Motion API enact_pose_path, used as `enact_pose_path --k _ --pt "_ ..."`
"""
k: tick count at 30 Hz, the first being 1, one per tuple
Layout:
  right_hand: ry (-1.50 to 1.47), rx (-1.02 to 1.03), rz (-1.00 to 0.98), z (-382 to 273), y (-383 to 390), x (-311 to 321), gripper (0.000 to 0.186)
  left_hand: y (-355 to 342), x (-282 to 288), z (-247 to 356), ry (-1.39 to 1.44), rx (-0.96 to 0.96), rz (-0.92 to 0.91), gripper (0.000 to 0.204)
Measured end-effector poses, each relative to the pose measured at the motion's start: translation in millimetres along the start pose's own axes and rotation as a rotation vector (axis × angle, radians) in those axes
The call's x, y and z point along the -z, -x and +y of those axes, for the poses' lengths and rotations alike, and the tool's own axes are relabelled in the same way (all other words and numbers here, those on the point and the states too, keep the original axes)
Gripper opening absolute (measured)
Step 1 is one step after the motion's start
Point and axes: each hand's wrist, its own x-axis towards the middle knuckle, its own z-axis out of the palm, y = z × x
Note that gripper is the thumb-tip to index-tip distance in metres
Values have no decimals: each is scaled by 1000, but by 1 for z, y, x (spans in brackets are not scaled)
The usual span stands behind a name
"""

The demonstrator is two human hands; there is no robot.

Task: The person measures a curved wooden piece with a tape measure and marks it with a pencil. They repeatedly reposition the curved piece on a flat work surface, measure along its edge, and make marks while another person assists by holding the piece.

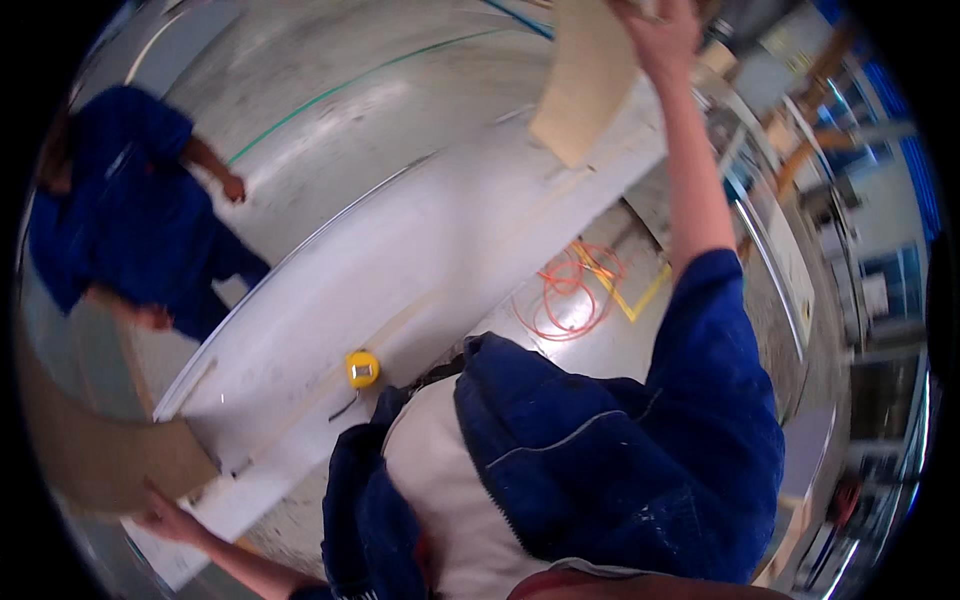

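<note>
My right hand (668, 40) is raised at the top, fingers gripping a pale tan board (582, 85) over the far end of a long white panel (420, 260). At the lower left my left hand (170, 515) grips the edge of a darker brown board (100, 445) with a curved edge, above the panel's near end. A yellow tape measure (362, 369) rests on the panel between my hands, beside a small dark strip (345, 405).
A person in blue workwear (140, 200) stands across the panel on the left. An orange coiled hose (570, 290) and yellow floor markings (640, 305) lie right of the panel. Farther right are workbenches (775, 260) and windows (890, 280).
</note>
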Motion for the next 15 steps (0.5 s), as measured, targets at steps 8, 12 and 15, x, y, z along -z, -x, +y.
enact_pose_path --k 8,12,15 --pt "-147 -58 64 -3 18 -9 29 -41 -9 -44 -273 102 31 42" --pt "-262 -75 173 4 18 -21 27 -34 -24 -17 -381 155 114 37" --pt "-283 -116 157 -7 9 -14 26 -25 -36 -11 -323 10 212 41"
